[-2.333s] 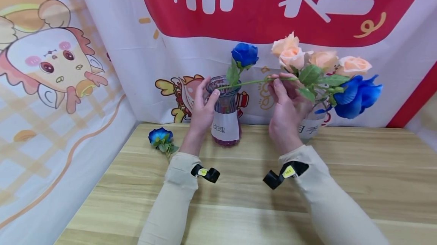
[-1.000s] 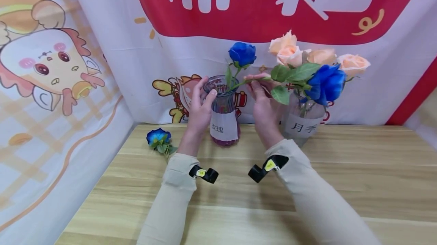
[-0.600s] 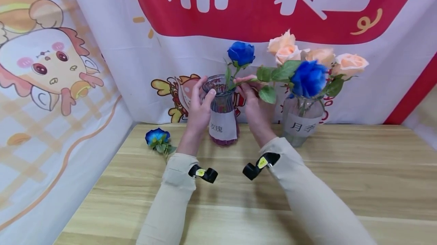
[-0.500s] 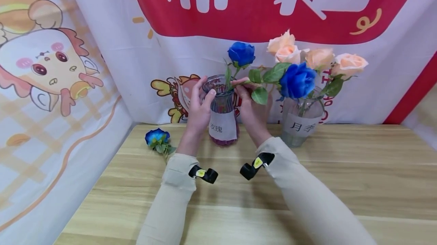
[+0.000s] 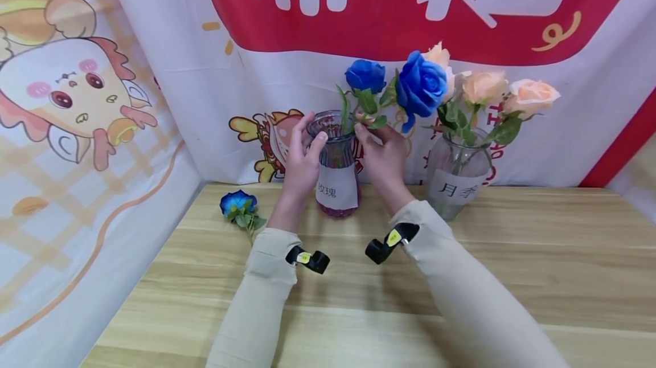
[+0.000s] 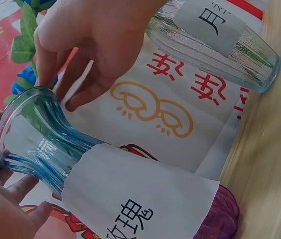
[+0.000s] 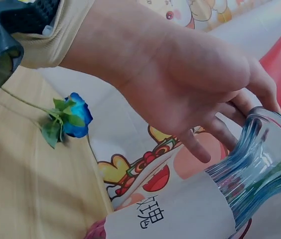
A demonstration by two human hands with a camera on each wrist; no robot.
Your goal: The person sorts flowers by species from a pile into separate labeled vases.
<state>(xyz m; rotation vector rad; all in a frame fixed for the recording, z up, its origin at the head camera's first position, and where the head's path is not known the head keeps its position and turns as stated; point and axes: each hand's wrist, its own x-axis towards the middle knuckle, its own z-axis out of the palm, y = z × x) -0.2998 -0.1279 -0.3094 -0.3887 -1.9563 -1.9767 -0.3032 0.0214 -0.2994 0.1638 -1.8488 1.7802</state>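
In the head view my left hand [image 5: 301, 166] holds the ribbed glass vase [image 5: 336, 185] at its flared neck, thumb at the rim. The vase is blue-tinted above and purple at the base, with a white paper label. One blue rose [image 5: 365, 76] stands in it. My right hand [image 5: 386, 157] pinches the stem of a second blue rose [image 5: 421, 84] at the right side of the rim. That rose's head leans up and to the right. The left wrist view shows the right hand [image 6: 93, 45] against the rim; its grip on the stem is largely hidden there.
A clear vase [image 5: 456, 185] with several peach roses [image 5: 484, 88] stands to the right. Another blue rose [image 5: 238, 203] lies on the wooden table [image 5: 328, 311] at left. A printed cloth [image 5: 205, 72] hangs close behind the vases.
My right hand has come left to the ribbed vase with the blue rose. The rose's head has swung from low right to higher and more upright. The left hand has stayed on the vase.
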